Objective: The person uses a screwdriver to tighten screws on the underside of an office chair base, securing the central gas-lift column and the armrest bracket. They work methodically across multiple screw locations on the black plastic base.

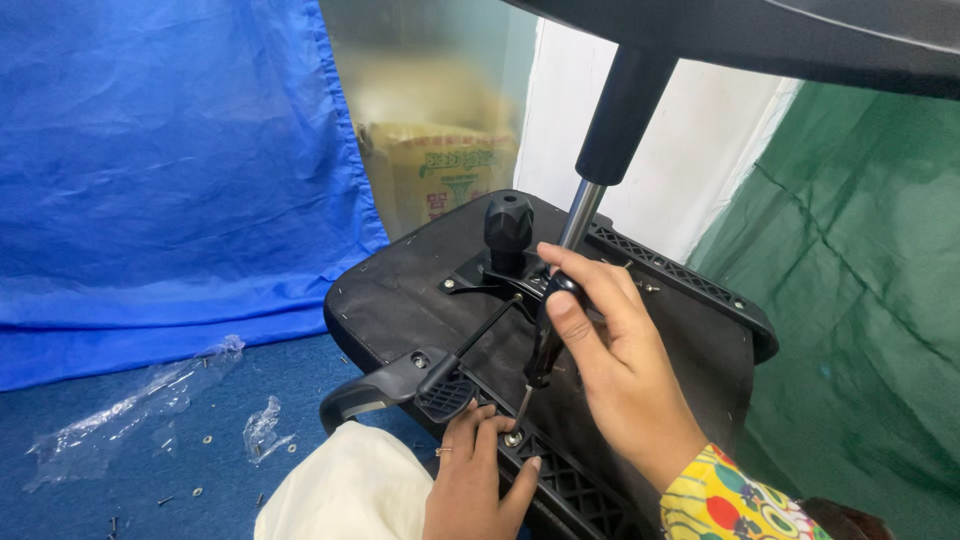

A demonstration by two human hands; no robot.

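Nearest of all, the left hand [478, 478] lies at the bottom edge of the view, its fingers curled narrow and pressed around a small silvery screw [513, 438] seated in the ribbed black armrest bracket [570, 488]. A ring shows on one finger. Just above it, the right hand [612, 355], with a bright patterned cuff at the wrist, is closed around the black handle of a screwdriver [541, 350]; the thumb runs along the handle, and the thin metal shaft slants down so that its tip meets the screw between the left fingertips.

Both hands work on an upturned office chair seat [420, 290], which lies tilted on the blue floor cloth [150, 450] in the middle of the view. Its underside is covered in dull black fabric with rounded corners. A black lever with a flat textured paddle [447, 393] crosses it, and a curved black armrest [360, 395] pokes out at the near left corner. Farther up, a metal mechanism plate carries a chunky black knob [508, 228], and a shiny gas lift cylinder [610, 130] rises from it to the dark chair base [800, 40] overhead.

Left of the seat, crumpled clear plastic wrap [130, 410] and a few loose screws and washers lie on the floor. Behind hang a blue sheet [170, 160] and a green sheet [860, 280].
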